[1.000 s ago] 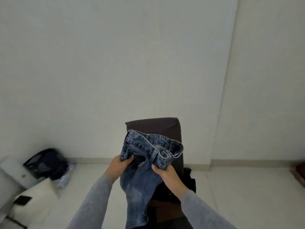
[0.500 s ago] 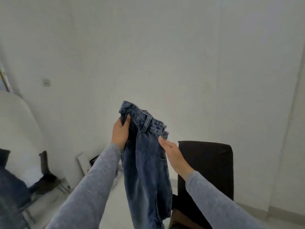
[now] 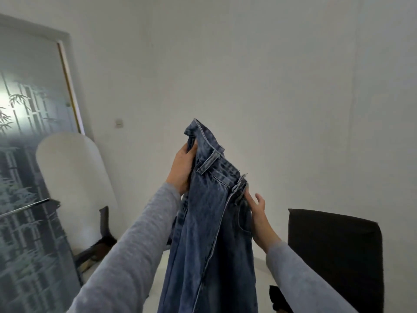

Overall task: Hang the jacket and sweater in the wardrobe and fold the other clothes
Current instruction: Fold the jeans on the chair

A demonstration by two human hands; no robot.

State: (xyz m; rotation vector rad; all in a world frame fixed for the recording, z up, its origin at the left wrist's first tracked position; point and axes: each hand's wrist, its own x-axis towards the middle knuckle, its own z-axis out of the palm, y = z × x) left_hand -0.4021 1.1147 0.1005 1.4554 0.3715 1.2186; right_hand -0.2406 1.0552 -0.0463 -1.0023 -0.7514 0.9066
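A pair of blue jeans (image 3: 209,222) hangs in front of me, waistband up and legs falling out of view at the bottom. My left hand (image 3: 182,168) grips the waistband near its top left corner, fingers curled round the denim. My right hand (image 3: 257,213) touches the right side of the waistband near a belt loop with fingers extended, not curled round it. Both arms wear grey sleeves. No jacket or sweater shows in view.
A dark chair back (image 3: 334,251) stands at the lower right with a dark garment (image 3: 277,299) by its seat. A white rounded chair (image 3: 74,186) stands at the left before a frosted glass door (image 3: 29,154) with a bamboo pattern. White walls lie behind.
The view has swung left and up, bringing the glass door into sight. The jeans rose with my left hand; my right hand stays flat against the waistband's right side.
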